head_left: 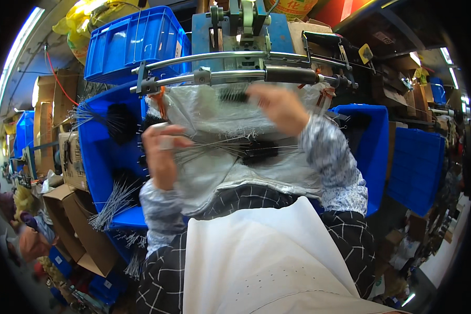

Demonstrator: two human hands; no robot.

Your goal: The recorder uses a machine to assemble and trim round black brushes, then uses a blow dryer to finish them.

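My right hand [283, 108], smeared by motion, is just below the machine's rollers. Its fingertips are pinched at the end of a small black-bristled wire brush [232, 95]. My left hand [164, 154] is raised at the left of the grey cloth, with white wraps on two fingers. Its fingers are bent but apart, and nothing shows between them. Between my hands, several black-bristled wire brushes [260, 151] with thin metal stems lie crosswise on the grey plastic cloth [209, 175] over my lap.
Ahead stands a machine with two metal bars [230, 77]. A blue bin [102, 172] at my left holds bundles of wire-stemmed brushes [115, 204]. Another blue bin [374, 157] is at my right. A blue crate [136, 44] stands far left, and an opened cardboard box [81, 230] sits lower left.
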